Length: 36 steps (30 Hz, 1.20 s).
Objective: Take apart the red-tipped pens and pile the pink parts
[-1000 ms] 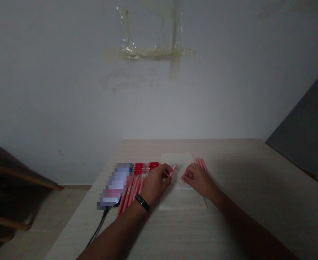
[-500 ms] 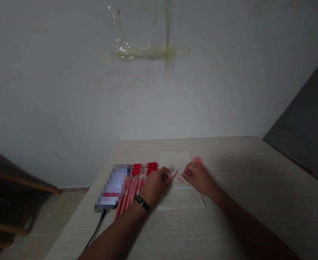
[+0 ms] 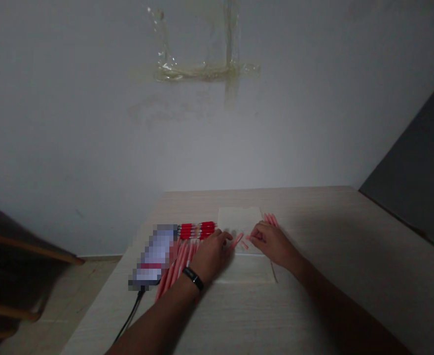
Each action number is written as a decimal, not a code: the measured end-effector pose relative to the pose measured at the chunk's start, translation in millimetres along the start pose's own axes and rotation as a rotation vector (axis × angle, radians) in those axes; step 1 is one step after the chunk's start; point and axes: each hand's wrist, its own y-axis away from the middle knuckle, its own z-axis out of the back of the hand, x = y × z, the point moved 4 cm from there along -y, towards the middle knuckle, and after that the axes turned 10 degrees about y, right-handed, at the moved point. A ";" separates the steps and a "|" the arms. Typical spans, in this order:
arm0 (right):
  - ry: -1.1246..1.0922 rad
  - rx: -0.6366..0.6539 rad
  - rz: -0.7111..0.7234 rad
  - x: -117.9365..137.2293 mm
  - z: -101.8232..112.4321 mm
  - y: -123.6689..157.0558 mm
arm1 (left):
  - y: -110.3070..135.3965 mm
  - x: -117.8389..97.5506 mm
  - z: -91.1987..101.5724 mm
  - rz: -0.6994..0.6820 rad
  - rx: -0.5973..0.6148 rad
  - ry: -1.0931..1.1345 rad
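1. Left hand, black band on wrist: fingers bent and partly spread, low over the work area. A slim pink stick-shaped piece lies slantwise right at its fingertips; cannot tell if it is pinched or only touched.
2. Right hand: thumb and forefinger drawn together, pointing toward the left hand; too small to tell if anything sits between them.
3. Short pink sliver-like piece: between the two hands, just beside the slim pink piece.
4. Both pink pieces are over the off-white, flat rectangular sheet-like item on the pale wood-grain table.
5. Glossy red pens with silvery ends: side by side, beyond the left hand.
6. Long pink pen-like sticks: fanned beside the left forearm, partly hidden.
7. More pink sticks: just behind the right hand.
8. Pixelated phone with black cable: left side of table.
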 end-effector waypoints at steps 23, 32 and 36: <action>0.158 -0.009 0.036 -45.2 37.2 -6.3 | -13.8 6.7 56.1 0.026 -0.166 0.093; 0.159 -0.073 0.016 -54.9 40.3 -7.9 | -13.0 5.9 56.2 0.046 -0.135 0.066; 0.202 -0.045 0.016 -56.4 38.3 -8.1 | -13.4 6.9 54.6 0.044 -0.109 0.115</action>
